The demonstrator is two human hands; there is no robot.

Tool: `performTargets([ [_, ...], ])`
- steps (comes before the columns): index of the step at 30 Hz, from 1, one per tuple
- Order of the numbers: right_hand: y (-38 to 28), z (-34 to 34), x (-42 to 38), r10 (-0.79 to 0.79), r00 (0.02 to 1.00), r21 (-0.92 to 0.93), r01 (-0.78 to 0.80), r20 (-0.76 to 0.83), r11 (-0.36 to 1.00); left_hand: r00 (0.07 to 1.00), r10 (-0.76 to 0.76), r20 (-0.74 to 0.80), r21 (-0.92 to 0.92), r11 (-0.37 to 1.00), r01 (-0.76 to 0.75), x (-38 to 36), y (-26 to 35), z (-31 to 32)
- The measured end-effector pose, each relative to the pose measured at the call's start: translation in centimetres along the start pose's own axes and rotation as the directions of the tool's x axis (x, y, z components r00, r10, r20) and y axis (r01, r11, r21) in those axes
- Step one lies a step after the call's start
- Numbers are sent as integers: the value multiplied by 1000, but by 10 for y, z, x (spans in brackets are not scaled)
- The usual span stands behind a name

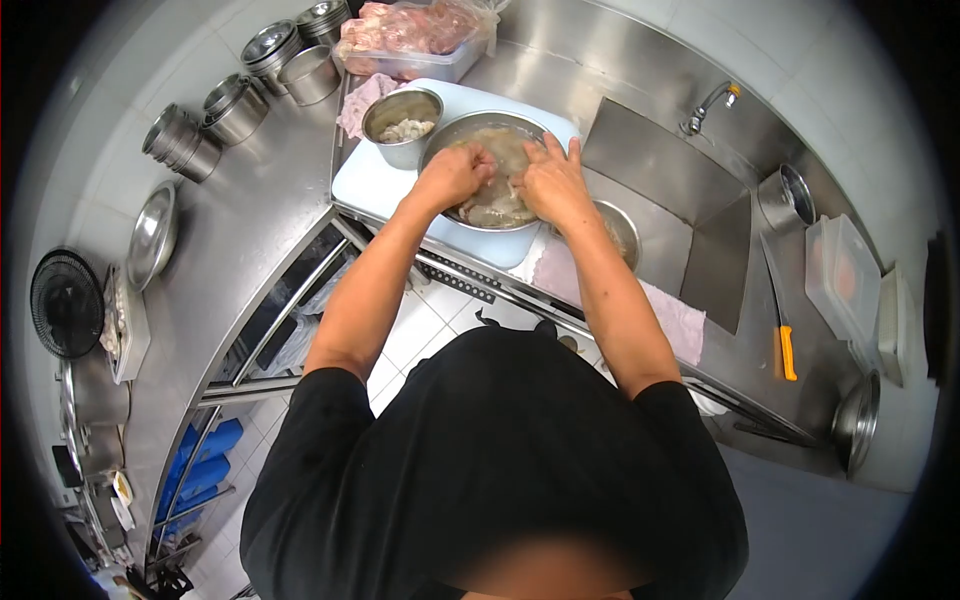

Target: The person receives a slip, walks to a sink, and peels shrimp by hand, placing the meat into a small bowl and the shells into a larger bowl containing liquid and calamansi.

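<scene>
Large metal bowl (462, 126), one: centre of the clock face, 12 away from the wearer. Holds cloudy liquid and pale pieces (497, 212). Stands on a white board (368, 192), presumably for a flat, steady base beside the sink (650, 145).

Left hand (455, 176): at 9, inside the rim. Fingers curled, tips drawn together; whether they pinch a piece cannot be told.

Right hand (553, 186): at 3, over the rim. Outer fingers spread, thumb side lowered to the liquid; grip there not readable. Opposed placement likely lets both hands work the contents.

Smaller metal pot (398, 154): at 10, same board, pale contents; apparently set close for short reach.

Tub of bagged meat (455, 68): at 11, on the counter (245, 180), beyond the board, seemingly clear of the hands.

Pink cloth (660, 312): between 4 and 5, along the sink's near edge, perhaps against drips.
</scene>
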State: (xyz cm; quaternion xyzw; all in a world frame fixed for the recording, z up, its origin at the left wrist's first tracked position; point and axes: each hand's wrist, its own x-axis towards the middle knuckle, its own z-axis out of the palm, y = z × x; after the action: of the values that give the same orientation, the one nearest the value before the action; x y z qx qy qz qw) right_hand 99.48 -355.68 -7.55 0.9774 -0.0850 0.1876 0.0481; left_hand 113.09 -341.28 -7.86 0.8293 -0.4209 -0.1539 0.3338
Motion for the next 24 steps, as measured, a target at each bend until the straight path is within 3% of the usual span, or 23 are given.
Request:
performTargets([
  [2, -3, -11, 9, 0, 1000, 136, -1, 4, 991, 994, -107, 30, -316, 942, 111, -4, 3, -8],
  [3, -4, -17, 13, 43, 998, 324, -58, 51, 944, 993, -104, 63, -421, 899, 121, -7, 2, -10],
  [5, -5, -27, 22, 111, 980, 643, -192, 166, 741, 989, -79, 123, -608, 782, 138, -9, 1, -15],
  [8, -10, -24, 26, 70, 997, 643, -72, 29, 763, 992, -47, 115, -615, 781, 108, -9, 8, -18],
  [11, -8, -17, 28, 158, 973, 736, -229, 166, 637, 995, 0, 104, -592, 804, 61, -10, 9, -19],
  [14, 2, -13, 27, 192, 972, 767, -226, 136, 600, 992, 41, 122, -661, 748, 50, -9, 16, -22],
  [17, 6, -14, 24, 199, 960, 914, -253, 196, 318, 989, 101, 110, -846, 532, 40, -8, 13, -17],
  [20, 7, -18, 23, 233, 949, 937, -266, 213, 228, 985, 161, 63, -980, 196, 31, -8, 15, -4],
  [23, 6, -18, 22, 258, 939, 947, -275, 227, 166, 993, 121, -4, -1000, 12, -5, -9, 18, 10],
  [24, 7, -13, 22, 254, 958, 954, -190, 130, 230, 993, 115, 0, -999, 41, -4, -11, 22, 10],
])
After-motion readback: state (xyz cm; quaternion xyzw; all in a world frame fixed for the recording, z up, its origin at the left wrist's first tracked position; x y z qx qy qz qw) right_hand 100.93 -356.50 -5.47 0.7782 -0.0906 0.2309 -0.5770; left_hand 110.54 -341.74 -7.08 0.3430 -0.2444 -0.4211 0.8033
